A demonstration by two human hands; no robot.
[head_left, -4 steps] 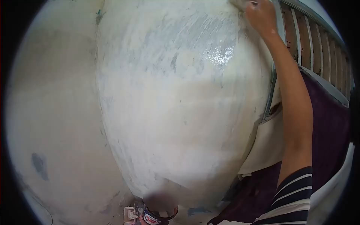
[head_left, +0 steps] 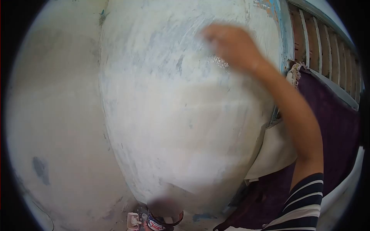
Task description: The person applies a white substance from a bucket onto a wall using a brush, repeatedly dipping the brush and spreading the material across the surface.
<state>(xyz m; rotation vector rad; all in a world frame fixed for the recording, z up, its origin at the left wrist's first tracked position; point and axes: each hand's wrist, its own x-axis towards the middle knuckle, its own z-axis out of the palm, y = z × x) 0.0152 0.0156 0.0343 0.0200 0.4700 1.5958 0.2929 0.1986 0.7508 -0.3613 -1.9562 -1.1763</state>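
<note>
Left wall: a pale, whitish wall face (head_left: 54,115) filled the left of the view, with a grey-blue smudge (head_left: 39,169) low down.
Corner edge: a vertical edge ran down where the left face met the coated face, with a small teal fleck (head_left: 101,14) near its top.
Coated wall: the wide middle face (head_left: 173,115) was white and streaky, with grey-blue showing through in patches and a wet shine (head_left: 219,61) near the top right.
Container: at the bottom edge stood a small round pot (head_left: 163,219) with a printed band; its top was blurred, so its contents could not be told.
Right hand: the right hand (head_left: 231,44) was raised against the upper part of the coated wall, just beside the wet shine; it was smeared by motion, so whether its fingers were spread, closed or pinching something could not be told.
Arm: the bare forearm ran down to a sleeve striped dark and white (head_left: 304,200).
Frame: a blue-painted upright (head_left: 286,34) with flaking paint bordered the coated wall.
Slats: reddish-brown slats (head_left: 327,42) stood behind a pale rail.
Cloths: a dark purple cloth (head_left: 339,127) hung from the rail, and a cream cloth (head_left: 275,154) hung beside it, below the frame.
Left hand: out of sight.
</note>
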